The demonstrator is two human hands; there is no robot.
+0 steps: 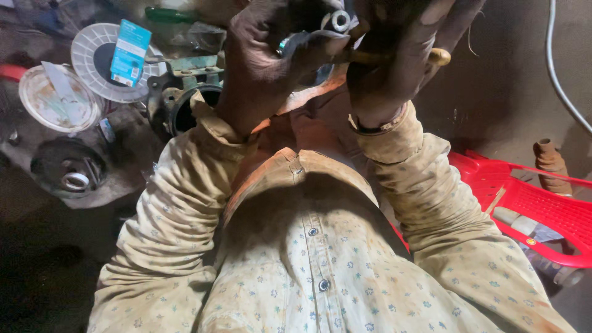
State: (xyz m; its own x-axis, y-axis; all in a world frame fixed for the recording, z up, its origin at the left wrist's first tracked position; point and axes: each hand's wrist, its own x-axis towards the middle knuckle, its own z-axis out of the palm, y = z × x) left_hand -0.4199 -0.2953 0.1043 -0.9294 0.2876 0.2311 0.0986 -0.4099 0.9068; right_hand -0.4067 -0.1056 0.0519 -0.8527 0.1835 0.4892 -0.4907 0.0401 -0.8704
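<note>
Far left edge: a round white lid (58,98), stained, lies on the dark floor (37,271), with a red strip cut off by the frame just above it.
Upper left: a white ribbed disc (102,61) carries a small blue packet (128,52); a green-handled tool (169,15) lies beyond it, partly hidden.
Lower left: a dark round metal housing (68,166) with a bright ring at its centre rests near the lid; open dark floor lies below it.
Left of centre: a green-grey cast metal body (185,92) with a round dark opening sits just beside the left sleeve (179,203).
Left hand (262,68): fingers curled tight around a small metal fitting (308,37), its shiny hollow end showing near the top edge of the frame.
Right hand (394,61): clamped around a yellowish rod-like tool (439,57), its rounded tip jutting past the fingers; the two hands touch.
Room around hands: close to the top edge, over the person's lap; dim bare wall to the right.
Right: a red plastic chair (530,203) stands just beside the right sleeve, with a brown ridged piece (550,166) at its far edge.
Upper right edge: a white cable (558,68) runs down the wall.
</note>
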